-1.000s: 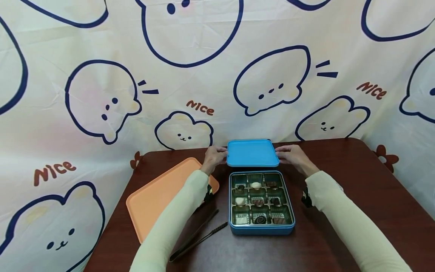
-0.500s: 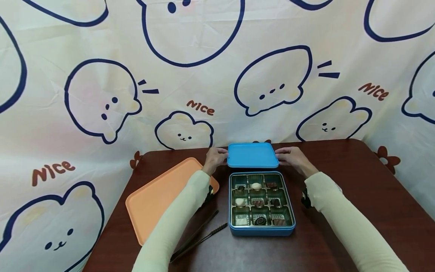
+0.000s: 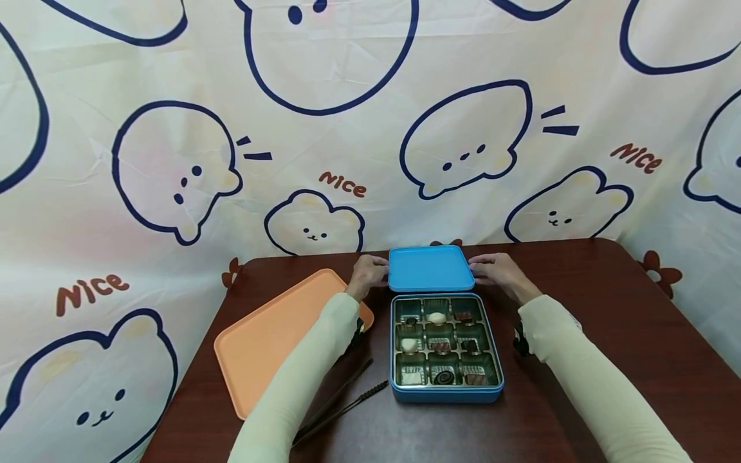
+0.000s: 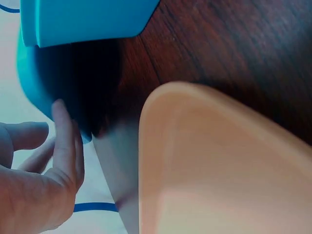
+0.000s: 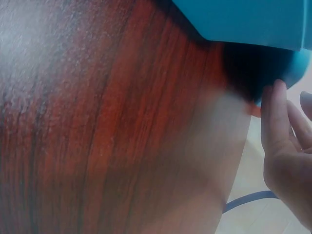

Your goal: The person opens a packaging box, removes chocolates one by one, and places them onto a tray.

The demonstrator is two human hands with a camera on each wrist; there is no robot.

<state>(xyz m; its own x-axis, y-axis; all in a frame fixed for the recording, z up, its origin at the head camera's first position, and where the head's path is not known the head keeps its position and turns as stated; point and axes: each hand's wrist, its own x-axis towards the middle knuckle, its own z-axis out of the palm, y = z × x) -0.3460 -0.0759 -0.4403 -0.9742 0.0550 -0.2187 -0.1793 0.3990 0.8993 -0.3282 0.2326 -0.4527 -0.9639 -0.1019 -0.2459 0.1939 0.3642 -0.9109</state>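
Note:
A blue lid (image 3: 431, 269) is at the far side of the open blue tin (image 3: 448, 393), tilted, its near edge close to the tin's back edge. Left hand (image 3: 368, 273) touches the lid's left side with nearly straight fingers; in the left wrist view its thumb stands apart from the lid. On the right side, the right hand (image 3: 502, 273) reaches the lid with straight fingertips, its thumb likewise apart in the right wrist view. The tin's gold tray has several compartments with chocolates, among them a white one (image 3: 437, 317) and a dark spiral one (image 3: 444, 377).
An orange tray (image 3: 272, 334) lies at an angle to the left of the tin, partly under the left forearm. Black tongs (image 3: 341, 402) rest on the brown table (image 3: 556, 411) between the left sleeve and the tin. A patterned cloth (image 3: 370, 128) hangs behind the table.
The lid has moved slightly down in the head view, nearer to the tin's back edge. Both hands have gone with it; the tin, tray and tongs stay in place.

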